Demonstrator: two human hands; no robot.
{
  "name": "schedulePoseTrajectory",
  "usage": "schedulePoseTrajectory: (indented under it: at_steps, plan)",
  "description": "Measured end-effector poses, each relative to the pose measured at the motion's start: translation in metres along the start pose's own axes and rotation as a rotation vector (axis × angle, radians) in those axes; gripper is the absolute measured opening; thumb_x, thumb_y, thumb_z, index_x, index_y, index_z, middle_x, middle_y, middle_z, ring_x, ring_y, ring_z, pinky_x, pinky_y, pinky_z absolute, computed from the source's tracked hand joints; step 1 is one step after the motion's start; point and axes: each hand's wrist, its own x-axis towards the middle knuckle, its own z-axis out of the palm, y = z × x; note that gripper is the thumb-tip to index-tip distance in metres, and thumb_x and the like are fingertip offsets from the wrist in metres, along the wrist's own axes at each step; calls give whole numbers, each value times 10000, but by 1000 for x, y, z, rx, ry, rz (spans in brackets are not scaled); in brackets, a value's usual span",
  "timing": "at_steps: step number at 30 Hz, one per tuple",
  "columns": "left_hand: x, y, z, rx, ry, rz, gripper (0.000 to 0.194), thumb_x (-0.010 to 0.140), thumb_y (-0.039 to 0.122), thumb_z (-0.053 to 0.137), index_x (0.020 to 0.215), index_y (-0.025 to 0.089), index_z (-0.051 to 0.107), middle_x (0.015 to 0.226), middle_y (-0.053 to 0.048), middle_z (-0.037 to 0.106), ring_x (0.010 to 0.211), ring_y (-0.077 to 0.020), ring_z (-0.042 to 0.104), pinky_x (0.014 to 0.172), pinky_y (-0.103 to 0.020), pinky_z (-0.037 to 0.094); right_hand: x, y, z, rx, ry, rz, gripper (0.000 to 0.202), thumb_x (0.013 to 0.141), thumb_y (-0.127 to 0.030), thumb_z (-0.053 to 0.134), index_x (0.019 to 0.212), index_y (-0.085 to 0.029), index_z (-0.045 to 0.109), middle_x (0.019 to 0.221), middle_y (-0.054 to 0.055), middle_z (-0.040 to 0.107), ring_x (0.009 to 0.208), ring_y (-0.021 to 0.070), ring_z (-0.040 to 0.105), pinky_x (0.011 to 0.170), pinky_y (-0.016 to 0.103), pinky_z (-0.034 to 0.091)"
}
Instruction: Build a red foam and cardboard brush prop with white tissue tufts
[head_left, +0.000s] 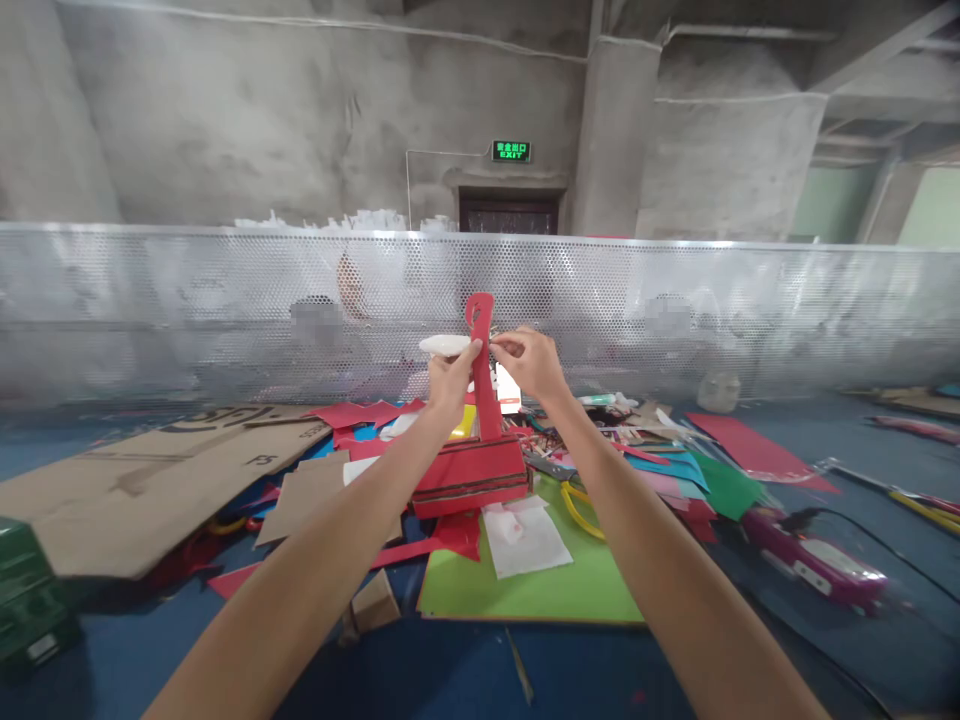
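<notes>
A tall red strip (486,400) with a curled top rises from a red cardboard box (472,472) near the middle of the table. My left hand (452,377) is closed, its thumb against the strip's left side, and it also holds a white object (444,345) that points left. On the strip's right side, my right hand (527,358) has its fingers pinched together close to the edge; anything between them is too small to make out. A crumpled white tissue lies on a white sheet (529,540) in front of the box.
The box and sheet are by a green board (525,597). Yellow-handled scissors (581,510) lie right of the box, brown cardboard (165,480) at left. A purple device (814,560) with a cable is at right. A perforated metal screen (225,310) stands behind.
</notes>
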Motion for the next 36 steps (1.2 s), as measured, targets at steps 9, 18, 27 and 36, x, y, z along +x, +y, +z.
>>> schedulePoseTrajectory:
  at_steps: [9, 18, 27, 36]
  plan:
    - [-2, 0, 3, -7, -20, 48, 275, 669, 357, 835, 773, 140, 702, 728, -53, 718, 646, -143, 635, 573, -242, 479, -3, -19, 7, -337, 94, 3, 137, 841, -243, 610, 710, -208, 630, 790, 30, 625, 705, 178, 555, 644, 299, 368]
    - [-5, -3, 8, 1, 29, 99, 247, 680, 353, 816, 755, 142, 711, 736, -42, 715, 661, -139, 629, 600, -240, 471, -16, -11, 23, -349, 102, -38, 122, 951, -276, 459, 879, -207, 530, 963, 70, 566, 813, 193, 535, 615, 281, 363]
    - [-1, -4, -1, -29, 20, 64, 280, 662, 341, 834, 815, 131, 728, 798, -72, 751, 705, -178, 677, 609, -266, 499, -2, -5, 12, -92, 7, 8, 109, 914, -233, 494, 841, -203, 569, 832, 47, 645, 782, 190, 592, 759, 315, 442]
    - [3, -8, -5, -98, -48, -71, 343, 621, 342, 878, 868, 153, 735, 922, -96, 760, 786, -183, 692, 673, -283, 530, 8, 11, -25, -175, -87, -58, 120, 876, -268, 674, 978, -249, 736, 1061, 74, 693, 835, 212, 618, 844, 380, 458]
